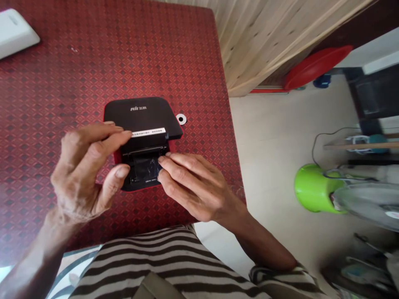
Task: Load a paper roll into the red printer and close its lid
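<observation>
Red table (171,54): black device (146,143) between left hand (84,170), wide at lid (140,116), and right hand (193,182), narrow at compartment (144,168), hold unclear.

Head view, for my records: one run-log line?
left hand at open lid | right hand at black device | white ring beside lid

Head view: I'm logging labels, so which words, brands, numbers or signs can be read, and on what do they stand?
None can be read with certainty.
Black lid: pale lettering, too small and unclear.
White strip: a row of dark characters, too small.
Black device, front edge: tiny pale print, illegible.
White case: faint grey marking, illegible.
Fan hub: reddish mark on white, blurred.
</observation>
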Motion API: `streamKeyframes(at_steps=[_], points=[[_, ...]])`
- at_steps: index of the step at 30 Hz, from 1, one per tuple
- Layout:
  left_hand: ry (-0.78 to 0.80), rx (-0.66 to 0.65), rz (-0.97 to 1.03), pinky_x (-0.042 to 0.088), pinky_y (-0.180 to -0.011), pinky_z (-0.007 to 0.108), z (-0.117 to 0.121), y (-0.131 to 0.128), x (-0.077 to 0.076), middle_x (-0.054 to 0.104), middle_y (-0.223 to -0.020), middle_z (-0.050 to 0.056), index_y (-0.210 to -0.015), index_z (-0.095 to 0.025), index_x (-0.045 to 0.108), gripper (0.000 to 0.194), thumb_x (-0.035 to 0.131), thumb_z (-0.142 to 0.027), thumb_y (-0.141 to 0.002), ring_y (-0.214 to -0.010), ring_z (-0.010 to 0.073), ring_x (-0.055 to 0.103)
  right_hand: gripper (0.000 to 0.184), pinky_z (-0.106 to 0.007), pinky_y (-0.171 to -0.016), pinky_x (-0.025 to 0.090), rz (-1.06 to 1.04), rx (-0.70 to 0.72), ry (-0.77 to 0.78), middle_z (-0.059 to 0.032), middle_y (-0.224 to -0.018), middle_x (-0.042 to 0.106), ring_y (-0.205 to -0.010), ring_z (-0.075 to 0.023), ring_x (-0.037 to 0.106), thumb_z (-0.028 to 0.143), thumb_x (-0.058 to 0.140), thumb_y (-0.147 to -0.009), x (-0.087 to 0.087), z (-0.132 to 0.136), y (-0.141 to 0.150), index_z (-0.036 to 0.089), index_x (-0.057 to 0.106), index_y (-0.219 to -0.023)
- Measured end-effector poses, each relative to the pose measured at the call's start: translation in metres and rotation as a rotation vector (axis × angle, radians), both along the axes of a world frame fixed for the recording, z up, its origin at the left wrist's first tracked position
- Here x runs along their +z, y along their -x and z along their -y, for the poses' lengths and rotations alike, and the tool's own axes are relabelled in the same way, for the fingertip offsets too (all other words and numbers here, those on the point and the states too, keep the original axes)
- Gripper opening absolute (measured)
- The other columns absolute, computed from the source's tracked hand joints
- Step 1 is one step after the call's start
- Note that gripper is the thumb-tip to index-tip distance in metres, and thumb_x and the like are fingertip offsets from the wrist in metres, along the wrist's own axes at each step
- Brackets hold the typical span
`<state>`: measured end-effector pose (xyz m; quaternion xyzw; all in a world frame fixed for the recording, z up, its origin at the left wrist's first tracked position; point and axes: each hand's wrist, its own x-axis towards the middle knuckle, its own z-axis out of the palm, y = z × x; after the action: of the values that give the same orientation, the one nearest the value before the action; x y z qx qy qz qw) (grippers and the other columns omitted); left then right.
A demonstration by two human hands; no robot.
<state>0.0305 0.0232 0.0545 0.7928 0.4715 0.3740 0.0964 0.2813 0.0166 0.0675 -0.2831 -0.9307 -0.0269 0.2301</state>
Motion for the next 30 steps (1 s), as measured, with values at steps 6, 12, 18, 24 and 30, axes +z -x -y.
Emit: streamKeyframes(at_steps=[6, 12, 18, 24, 30], points=[[0.004, -0.037, -0.085, 0.05, -0.103, 0.056, 0.012, 0.002, -0.015, 0.067, -0.13, 0.012, -0.152, -0.038, 0.052, 0.059, 0.059, -0.041, -0.094, -0.124, 0.0371, 0.063, 0.012, -0.037, -0.086, 0.06, -0.007, -0.015, -0.033, -0.0129, -0.111, 0.079, -0.105, -0.0249, 0.072, 0.015, 0.064, -0.097, -0.004, 0.001, 0.001, 0.012, 0.075, -0.101], [-0.056, -0.068, -0.164, 0.051, -0.097, 0.054, 0.015, 0.004, -0.022, 0.067, -0.128, 0.013, -0.154, -0.038, 0.049, 0.063, 0.06, -0.05, -0.093, -0.12, 0.038, 0.065, 0.012, -0.036, -0.087, 0.059, -0.04, -0.049, -0.02, -0.0122, -0.112, 0.078, -0.107, -0.0237, 0.07, 0.015, 0.065, -0.096, -0.009, 0.004, 0.002, 0.013, 0.076, -0.101], [-0.094, -0.107, -0.233, 0.049, -0.093, 0.056, 0.014, 0.007, -0.021, 0.066, -0.129, 0.019, -0.155, -0.03, 0.049, 0.078, 0.065, -0.063, -0.087, -0.118, 0.0426, 0.065, 0.019, -0.038, -0.091, 0.059, -0.073, -0.088, -0.022, -0.0129, -0.117, 0.079, -0.112, -0.0248, 0.07, 0.02, 0.073, -0.092, -0.015, 0.011, 0.0, 0.01, 0.075, -0.108], [-0.083, -0.085, -0.287, 0.05, -0.088, 0.057, 0.015, 0.005, -0.017, 0.068, -0.127, 0.017, -0.155, -0.034, 0.047, 0.082, 0.07, -0.065, -0.082, -0.118, 0.0435, 0.066, 0.033, -0.038, -0.094, 0.058, -0.065, -0.137, 0.005, -0.0145, -0.121, 0.077, -0.116, -0.0254, 0.069, 0.029, 0.075, -0.092, -0.021, 0.021, -0.001, 0.01, 0.073, -0.119], [-0.055, -0.057, -0.223, 0.051, -0.09, 0.054, 0.014, 0.006, -0.021, 0.07, -0.127, 0.011, -0.151, -0.044, 0.05, 0.076, 0.07, -0.066, -0.081, -0.116, 0.039, 0.067, 0.036, -0.039, -0.095, 0.058, -0.133, -0.22, -0.009, -0.0137, -0.119, 0.079, -0.113, -0.0256, 0.07, 0.029, 0.074, -0.092, -0.03, 0.03, -0.001, 0.01, 0.072, -0.122]])
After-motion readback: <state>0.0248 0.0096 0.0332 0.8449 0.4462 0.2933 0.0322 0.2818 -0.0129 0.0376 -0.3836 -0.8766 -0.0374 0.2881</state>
